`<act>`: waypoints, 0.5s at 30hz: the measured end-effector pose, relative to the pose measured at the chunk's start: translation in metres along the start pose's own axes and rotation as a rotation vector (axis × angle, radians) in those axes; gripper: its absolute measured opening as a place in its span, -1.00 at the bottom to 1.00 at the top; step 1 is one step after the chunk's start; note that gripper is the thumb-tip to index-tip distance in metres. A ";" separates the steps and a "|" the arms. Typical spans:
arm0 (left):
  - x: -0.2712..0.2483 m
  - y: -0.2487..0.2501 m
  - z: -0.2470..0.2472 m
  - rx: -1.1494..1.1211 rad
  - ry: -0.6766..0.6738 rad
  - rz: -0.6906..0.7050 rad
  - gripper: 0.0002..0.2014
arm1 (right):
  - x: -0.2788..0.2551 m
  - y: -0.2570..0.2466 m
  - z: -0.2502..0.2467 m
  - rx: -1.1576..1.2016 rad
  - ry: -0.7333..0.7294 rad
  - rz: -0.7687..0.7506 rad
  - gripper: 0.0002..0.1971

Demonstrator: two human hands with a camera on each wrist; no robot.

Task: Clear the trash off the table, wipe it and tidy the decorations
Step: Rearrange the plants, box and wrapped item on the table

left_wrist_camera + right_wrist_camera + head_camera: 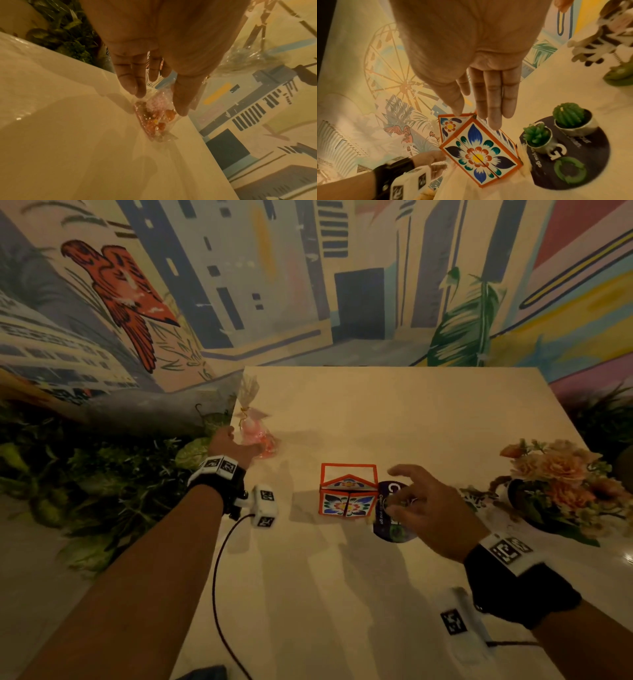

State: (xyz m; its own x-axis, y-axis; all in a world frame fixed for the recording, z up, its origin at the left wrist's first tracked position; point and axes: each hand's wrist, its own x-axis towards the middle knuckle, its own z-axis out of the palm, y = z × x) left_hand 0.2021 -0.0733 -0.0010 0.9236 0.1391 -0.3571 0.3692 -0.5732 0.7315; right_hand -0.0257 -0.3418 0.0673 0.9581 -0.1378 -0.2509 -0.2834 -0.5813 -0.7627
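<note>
Since the cellophane candy bag [255, 433] sits way off at the bench [411, 412] corner, far left of the floral box [347, 494], left hand [229, 445] brackets it, fingers [132, 81] apart, presumably to tidy it, while right hand [424, 508] hovers spread, empty, beside the box.

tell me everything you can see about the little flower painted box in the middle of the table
The flower painted box is a small house-shaped box with orange edges, a thin orange frame handle on top and a sloped roof. Its cream panels carry blue, teal and orange-red flowers with yellow centres; a seam splits the front. It looks like painted card or tin. It stands upright on the table, beside a dark round coaster. The open right hand hovers over it, apparently not touching.
</note>
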 end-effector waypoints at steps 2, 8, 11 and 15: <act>0.005 0.010 0.004 -0.111 -0.093 -0.001 -0.25 | -0.012 0.004 -0.001 -0.001 -0.009 -0.008 -0.58; 0.014 0.018 0.013 -0.012 -0.005 0.090 -0.51 | -0.030 0.019 0.001 -0.001 0.005 -0.006 -0.64; 0.005 0.017 0.016 -0.023 0.031 0.109 -0.51 | -0.029 0.021 0.002 0.001 0.053 -0.039 -0.64; -0.022 -0.003 0.021 -0.002 0.015 0.166 -0.59 | -0.021 0.014 0.004 -0.032 0.153 -0.101 -0.61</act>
State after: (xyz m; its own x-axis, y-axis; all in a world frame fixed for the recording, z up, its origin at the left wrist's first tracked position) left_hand 0.1783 -0.0915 -0.0069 0.9734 0.0541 -0.2225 0.2112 -0.5874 0.7813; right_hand -0.0495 -0.3438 0.0595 0.9775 -0.1960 -0.0784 -0.1860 -0.6235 -0.7594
